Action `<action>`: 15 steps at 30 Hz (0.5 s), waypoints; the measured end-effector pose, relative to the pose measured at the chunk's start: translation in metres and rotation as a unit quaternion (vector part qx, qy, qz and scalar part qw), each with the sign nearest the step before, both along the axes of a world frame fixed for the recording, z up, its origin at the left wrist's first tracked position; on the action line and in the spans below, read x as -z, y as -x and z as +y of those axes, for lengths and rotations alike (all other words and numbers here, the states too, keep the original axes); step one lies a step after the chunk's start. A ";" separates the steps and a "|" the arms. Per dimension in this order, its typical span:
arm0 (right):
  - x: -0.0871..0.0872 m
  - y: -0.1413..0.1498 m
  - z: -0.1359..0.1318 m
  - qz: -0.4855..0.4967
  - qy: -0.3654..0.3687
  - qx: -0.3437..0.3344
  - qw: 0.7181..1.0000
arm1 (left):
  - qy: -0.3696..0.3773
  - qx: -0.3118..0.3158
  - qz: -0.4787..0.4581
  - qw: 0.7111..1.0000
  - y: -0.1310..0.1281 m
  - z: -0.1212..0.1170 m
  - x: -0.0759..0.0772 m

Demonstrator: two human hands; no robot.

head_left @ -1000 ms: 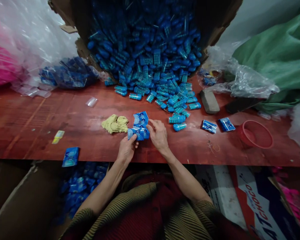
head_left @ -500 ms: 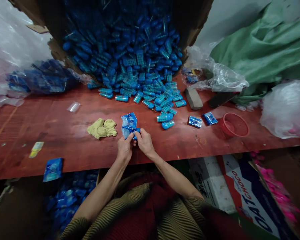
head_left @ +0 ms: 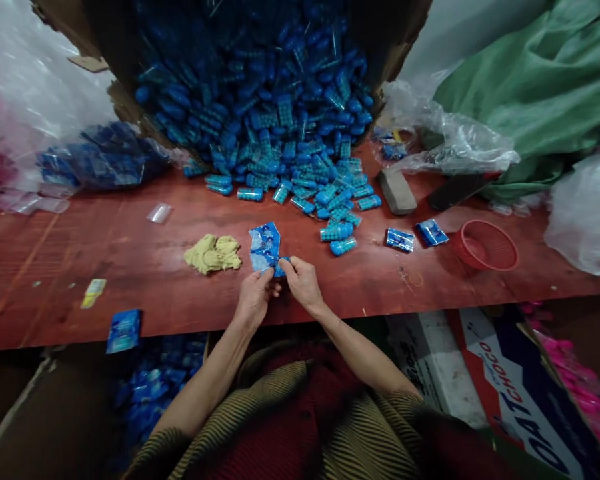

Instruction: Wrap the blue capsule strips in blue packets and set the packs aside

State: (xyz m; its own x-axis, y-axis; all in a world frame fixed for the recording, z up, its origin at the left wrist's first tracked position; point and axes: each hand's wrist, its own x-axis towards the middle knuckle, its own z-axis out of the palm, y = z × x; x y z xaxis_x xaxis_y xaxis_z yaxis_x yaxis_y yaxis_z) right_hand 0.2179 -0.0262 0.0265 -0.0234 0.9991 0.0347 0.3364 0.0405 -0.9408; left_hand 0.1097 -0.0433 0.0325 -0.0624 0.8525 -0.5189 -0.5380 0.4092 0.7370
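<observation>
Blue printed sheet (head_left: pixel 265 241), one, partly unfolded, centre of frame, lower edge in both hands; step in hand, by judgement: working that edge with the fingertips. Left hand (head_left: pixel 254 298): thumb and fingers clamped on the edge. Right hand (head_left: pixel 304 285): thumb and forefinger clamped beside them. Any further fold would call for light, even pressure and aligned edges. Yellow-green lump (head_left: pixel 213 255), just left; blue-capped tubes (head_left: pixel 336 232), right of centre; red basket (head_left: pixel 513 259), right of frame.
</observation>
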 end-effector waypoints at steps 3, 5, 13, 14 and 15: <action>-0.009 -0.012 0.002 -0.053 -0.017 -0.044 0.997 | 0.028 -0.014 -0.009 0.999 0.006 -0.004 0.001; -0.015 -0.029 0.012 -0.152 -0.064 -0.051 0.985 | 0.055 -0.009 -0.041 0.998 0.010 -0.005 0.001; -0.010 -0.094 0.062 -0.525 -0.063 -0.038 0.848 | 0.128 0.003 -0.155 0.980 0.014 -0.013 -0.005; -0.007 -0.093 0.062 -0.528 -0.064 -0.048 0.846 | 0.133 0.006 -0.171 0.976 0.014 -0.014 -0.006; -0.005 -0.091 0.061 -0.529 -0.065 -0.057 0.844 | 0.136 0.011 -0.186 0.973 0.013 -0.015 -0.006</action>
State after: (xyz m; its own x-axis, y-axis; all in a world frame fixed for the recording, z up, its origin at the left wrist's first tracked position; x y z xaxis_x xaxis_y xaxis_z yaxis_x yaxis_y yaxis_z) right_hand 0.3094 0.0346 0.0318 -0.2055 0.9776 0.0444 0.9725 0.2091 -0.1022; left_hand 0.0963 -0.0580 0.0382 0.1889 0.6794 -0.7090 -0.7357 0.5761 0.3561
